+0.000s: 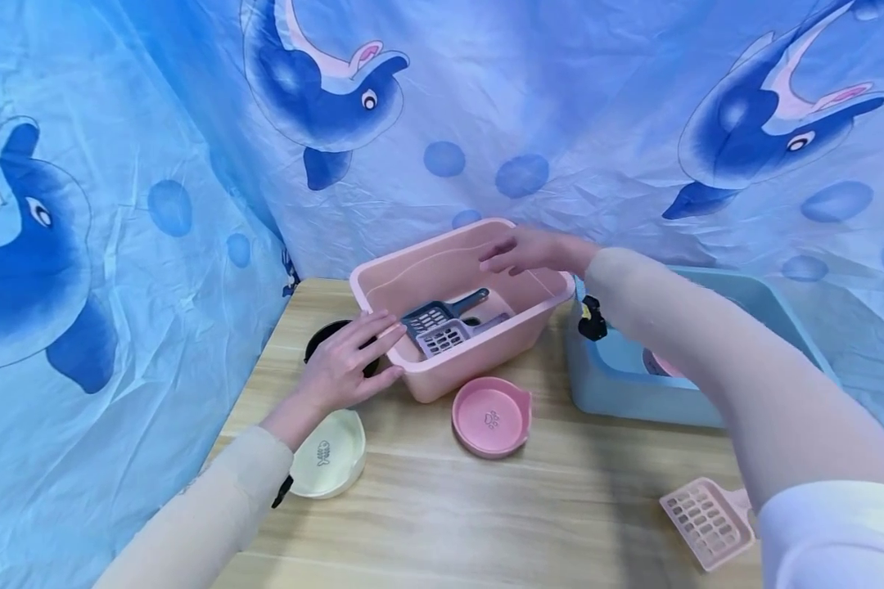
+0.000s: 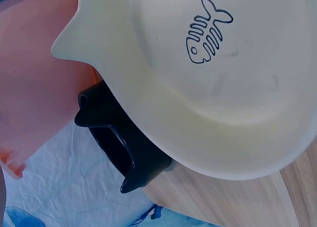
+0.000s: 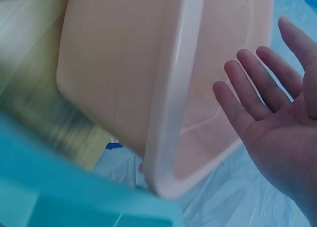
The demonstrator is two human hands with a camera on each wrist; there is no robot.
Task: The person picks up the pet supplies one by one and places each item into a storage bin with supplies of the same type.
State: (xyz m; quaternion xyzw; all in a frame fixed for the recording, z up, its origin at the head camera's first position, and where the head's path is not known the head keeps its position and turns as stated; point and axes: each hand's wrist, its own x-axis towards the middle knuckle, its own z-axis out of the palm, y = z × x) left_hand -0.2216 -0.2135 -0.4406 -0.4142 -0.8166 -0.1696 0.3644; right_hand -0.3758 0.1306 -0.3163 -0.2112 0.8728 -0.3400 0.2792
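Note:
A pink litter box (image 1: pixel 479 360) stands at an angle on the table. Inside it lie a dark blue litter scoop (image 1: pixel 457 308) and a grey-lilac litter scoop (image 1: pixel 453 335). My left hand (image 1: pixel 349 360) touches the box's left front corner, its fingers nearly straight over the rim and the thumb lower, outside the wall. Over the right part of the box hovers my right hand (image 1: pixel 526 249). In the right wrist view this right hand (image 3: pixel 277 103) has its fingers spread, with nothing in it.
A pink bowl (image 1: pixel 490 417) is in front of the box. Pale green bowl (image 1: pixel 331 458) and black bowl (image 1: pixel 327 331) sit left, partly behind my left arm. A blue litter box (image 1: pixel 633 393) and a pink litter scoop (image 1: pixel 710 522) are at right. Dolphin-print cloth (image 1: pixel 575 106) hangs behind.

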